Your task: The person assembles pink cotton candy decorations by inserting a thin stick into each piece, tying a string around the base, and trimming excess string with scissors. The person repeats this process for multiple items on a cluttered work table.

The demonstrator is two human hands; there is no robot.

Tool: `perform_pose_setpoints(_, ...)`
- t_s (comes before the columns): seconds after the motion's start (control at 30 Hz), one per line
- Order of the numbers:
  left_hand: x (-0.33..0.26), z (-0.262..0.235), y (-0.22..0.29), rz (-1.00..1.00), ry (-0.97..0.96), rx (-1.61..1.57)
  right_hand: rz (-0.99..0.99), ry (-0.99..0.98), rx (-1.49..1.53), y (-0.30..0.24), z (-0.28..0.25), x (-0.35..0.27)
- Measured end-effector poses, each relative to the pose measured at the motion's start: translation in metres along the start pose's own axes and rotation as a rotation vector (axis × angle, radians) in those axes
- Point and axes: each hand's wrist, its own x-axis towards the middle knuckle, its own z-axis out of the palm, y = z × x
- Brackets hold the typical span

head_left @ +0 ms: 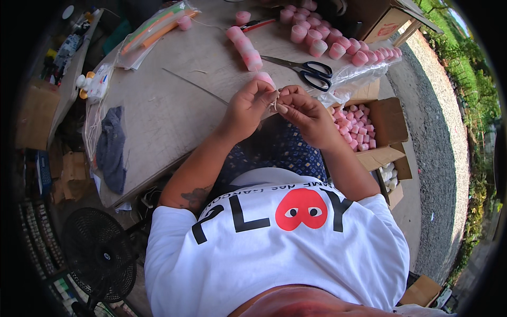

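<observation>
Over the near edge of the table, my left hand (247,110) and my right hand (307,115) meet with fingertips pinched on a thin white cord (275,104). The cord seems looped or knotted there, though the fingers hide part of it. Just beyond them is a pink and white foam-like cylinder (264,79). More such cylinders (244,48) lie end to end in a row leading away from my hands. Black-handled scissors (311,74) rest spread beside that row, to the right. A long thin metal rod or needle (194,85) lies left of my left hand.
Many pink cylinders (318,48) stand at the far right of the table, near a clear plastic bag (343,82). An opened cardboard box (390,120) of small pink pieces sits at my right. A grey cloth (111,150) hangs at the left edge, above a black fan (100,253).
</observation>
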Motion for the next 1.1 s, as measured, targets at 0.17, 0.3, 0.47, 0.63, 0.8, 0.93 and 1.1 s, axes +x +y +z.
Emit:
perform_pose_setpoints(0.17,-0.006,0.003,-0.003,-0.241,0.052,-0.316,-0.009,0.007,0.032,0.003,0.002,0.006)
perform_pose_setpoints(0.3,-0.006,0.007,0.007,-0.256,0.01,-0.443,-0.249,0.07,-0.537,0.01,-0.005,0.012)
perform_pose_setpoints(0.47,-0.007,0.007,0.001,-0.224,0.073,-0.525,-0.037,0.107,-0.16,0.004,0.003,0.008)
perform_pose_setpoints(0.63,-0.005,0.01,-0.001,-0.256,0.142,-0.497,-0.008,0.1,-0.095,0.002,0.006,0.006)
perform_pose_setpoints(0.8,-0.008,0.007,-0.01,-0.265,0.084,-0.486,-0.312,0.202,-0.69,0.004,0.01,0.005)
perform_pose_setpoints(0.93,-0.009,0.009,-0.01,-0.21,0.066,-0.436,-0.399,0.264,-0.791,0.003,0.012,0.006)
perform_pose_setpoints(1.1,-0.009,0.01,-0.009,-0.124,0.051,-0.222,-0.296,0.267,-0.782,-0.003,0.012,0.006)
